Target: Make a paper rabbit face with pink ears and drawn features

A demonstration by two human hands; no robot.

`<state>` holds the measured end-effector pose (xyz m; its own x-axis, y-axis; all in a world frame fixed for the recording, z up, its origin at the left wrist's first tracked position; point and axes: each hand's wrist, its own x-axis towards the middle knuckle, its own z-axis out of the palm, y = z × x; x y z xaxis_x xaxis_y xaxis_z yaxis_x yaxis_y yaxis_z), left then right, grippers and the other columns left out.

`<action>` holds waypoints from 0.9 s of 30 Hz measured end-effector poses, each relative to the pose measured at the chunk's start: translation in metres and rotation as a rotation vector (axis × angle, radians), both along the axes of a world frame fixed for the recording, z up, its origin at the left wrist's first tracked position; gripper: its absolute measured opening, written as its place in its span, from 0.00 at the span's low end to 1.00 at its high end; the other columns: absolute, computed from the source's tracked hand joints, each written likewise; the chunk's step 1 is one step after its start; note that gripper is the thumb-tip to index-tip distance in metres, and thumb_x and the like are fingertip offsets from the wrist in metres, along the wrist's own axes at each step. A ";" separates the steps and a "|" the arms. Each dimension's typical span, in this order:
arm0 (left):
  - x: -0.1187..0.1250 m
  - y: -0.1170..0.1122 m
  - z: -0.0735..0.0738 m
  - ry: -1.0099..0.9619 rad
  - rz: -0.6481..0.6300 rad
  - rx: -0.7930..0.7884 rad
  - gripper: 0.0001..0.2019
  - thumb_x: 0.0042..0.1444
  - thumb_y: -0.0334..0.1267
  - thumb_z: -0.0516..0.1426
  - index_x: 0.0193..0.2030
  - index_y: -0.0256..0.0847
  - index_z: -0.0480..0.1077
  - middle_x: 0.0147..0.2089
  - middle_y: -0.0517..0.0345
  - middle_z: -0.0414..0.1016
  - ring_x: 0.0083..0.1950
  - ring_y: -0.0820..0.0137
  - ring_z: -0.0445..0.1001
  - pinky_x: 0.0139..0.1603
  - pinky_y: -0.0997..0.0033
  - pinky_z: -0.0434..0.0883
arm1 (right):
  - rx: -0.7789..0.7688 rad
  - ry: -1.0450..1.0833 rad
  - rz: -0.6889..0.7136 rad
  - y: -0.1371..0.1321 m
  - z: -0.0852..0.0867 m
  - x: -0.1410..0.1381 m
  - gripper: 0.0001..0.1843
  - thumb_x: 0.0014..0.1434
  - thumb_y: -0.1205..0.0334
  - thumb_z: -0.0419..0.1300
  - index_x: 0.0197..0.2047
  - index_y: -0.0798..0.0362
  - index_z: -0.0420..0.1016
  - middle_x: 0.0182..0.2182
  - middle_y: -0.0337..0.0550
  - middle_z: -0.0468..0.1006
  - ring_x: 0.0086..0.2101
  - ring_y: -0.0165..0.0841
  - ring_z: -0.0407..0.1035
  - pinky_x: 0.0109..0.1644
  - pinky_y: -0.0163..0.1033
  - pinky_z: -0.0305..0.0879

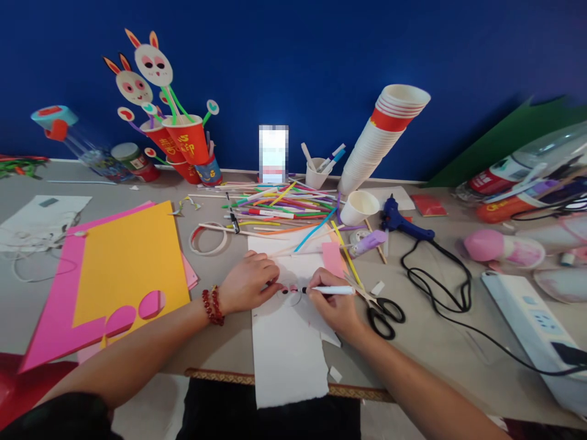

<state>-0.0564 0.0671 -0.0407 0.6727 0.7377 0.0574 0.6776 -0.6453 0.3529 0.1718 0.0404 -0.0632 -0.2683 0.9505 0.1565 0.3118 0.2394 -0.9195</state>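
A small white paper disc [290, 299] with two pink-and-dark eye spots lies on a torn-edged white paper sheet [288, 360] in front of me. At its left edge, my left hand [251, 282] holds it down with the thumb, the other fingers bent. From the right, my right hand [332, 302] grips a white marker [338, 290], its dark tip at or just over the disc's right-hand eye. Whether the tip touches, I cannot tell. Black-handled scissors [385, 315] lie just right of my right hand.
Behind the sheet lie many coloured sticks [279, 205], a tape roll [208, 238] and a stack of paper cups [380, 137]. To the right are a blue glue gun [403, 221], its black cord and a power strip [536, 324]. Yellow card [132, 263] and rabbit-faced cups [186, 140] are left.
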 end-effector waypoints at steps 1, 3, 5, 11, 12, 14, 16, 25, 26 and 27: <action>0.000 0.000 0.000 -0.002 0.000 -0.001 0.12 0.64 0.44 0.54 0.31 0.41 0.65 0.31 0.57 0.72 0.38 0.65 0.68 0.39 0.63 0.57 | -0.001 0.005 0.000 0.000 0.000 0.000 0.07 0.52 0.68 0.55 0.24 0.50 0.65 0.20 0.34 0.64 0.20 0.27 0.54 0.22 0.33 0.48; 0.000 0.000 0.000 -0.004 0.000 0.001 0.11 0.63 0.43 0.54 0.32 0.41 0.65 0.31 0.58 0.72 0.38 0.65 0.68 0.40 0.63 0.57 | -0.007 0.018 -0.015 0.000 0.000 0.000 0.07 0.52 0.68 0.55 0.25 0.50 0.65 0.20 0.34 0.64 0.21 0.28 0.55 0.22 0.33 0.48; 0.000 0.000 -0.001 -0.006 0.001 0.005 0.11 0.63 0.43 0.55 0.32 0.41 0.65 0.32 0.58 0.73 0.38 0.65 0.68 0.39 0.63 0.57 | -0.011 0.028 -0.028 -0.001 -0.001 0.001 0.07 0.53 0.68 0.55 0.25 0.50 0.65 0.20 0.34 0.64 0.21 0.28 0.56 0.23 0.33 0.49; 0.000 0.000 -0.001 -0.005 0.003 0.007 0.11 0.63 0.43 0.55 0.32 0.41 0.65 0.32 0.57 0.73 0.38 0.65 0.68 0.39 0.63 0.57 | -0.030 0.009 0.052 -0.001 -0.001 0.000 0.06 0.54 0.68 0.56 0.27 0.51 0.67 0.22 0.35 0.66 0.22 0.28 0.58 0.24 0.33 0.51; 0.000 0.000 -0.001 -0.003 0.003 0.008 0.11 0.63 0.43 0.55 0.32 0.41 0.65 0.32 0.57 0.72 0.38 0.65 0.68 0.39 0.63 0.57 | -0.031 0.001 0.058 -0.001 0.000 0.000 0.05 0.54 0.68 0.56 0.27 0.51 0.67 0.22 0.35 0.67 0.22 0.28 0.58 0.24 0.33 0.51; 0.000 0.000 -0.001 -0.001 0.003 0.009 0.11 0.63 0.43 0.55 0.32 0.41 0.65 0.32 0.57 0.72 0.38 0.65 0.68 0.39 0.63 0.57 | -0.031 -0.015 0.065 -0.001 0.000 0.000 0.05 0.54 0.69 0.56 0.27 0.51 0.67 0.22 0.35 0.67 0.22 0.28 0.58 0.24 0.33 0.50; 0.000 0.000 -0.001 -0.002 0.002 0.009 0.11 0.63 0.43 0.55 0.31 0.41 0.65 0.31 0.57 0.72 0.38 0.64 0.68 0.39 0.63 0.56 | -0.029 -0.025 0.063 0.000 0.001 0.000 0.05 0.54 0.69 0.55 0.27 0.51 0.67 0.22 0.35 0.67 0.22 0.28 0.58 0.24 0.33 0.50; 0.000 0.001 -0.001 -0.004 0.001 0.006 0.11 0.63 0.43 0.54 0.32 0.41 0.65 0.32 0.57 0.73 0.38 0.64 0.68 0.39 0.62 0.57 | -0.025 -0.015 0.045 -0.001 -0.001 -0.001 0.05 0.54 0.68 0.56 0.27 0.51 0.67 0.22 0.35 0.68 0.23 0.29 0.60 0.25 0.33 0.53; 0.000 0.001 -0.001 -0.004 0.001 0.006 0.11 0.63 0.43 0.54 0.32 0.41 0.65 0.32 0.57 0.73 0.38 0.64 0.68 0.39 0.62 0.57 | -0.030 -0.007 0.039 -0.001 -0.001 -0.001 0.06 0.54 0.68 0.56 0.27 0.51 0.67 0.22 0.35 0.67 0.23 0.29 0.60 0.24 0.33 0.53; 0.000 0.000 -0.001 -0.004 0.000 0.007 0.11 0.63 0.44 0.54 0.32 0.41 0.65 0.32 0.57 0.73 0.38 0.64 0.68 0.39 0.62 0.57 | -0.034 -0.001 0.036 -0.001 -0.001 -0.001 0.06 0.54 0.68 0.56 0.27 0.51 0.67 0.22 0.35 0.67 0.22 0.29 0.59 0.24 0.33 0.52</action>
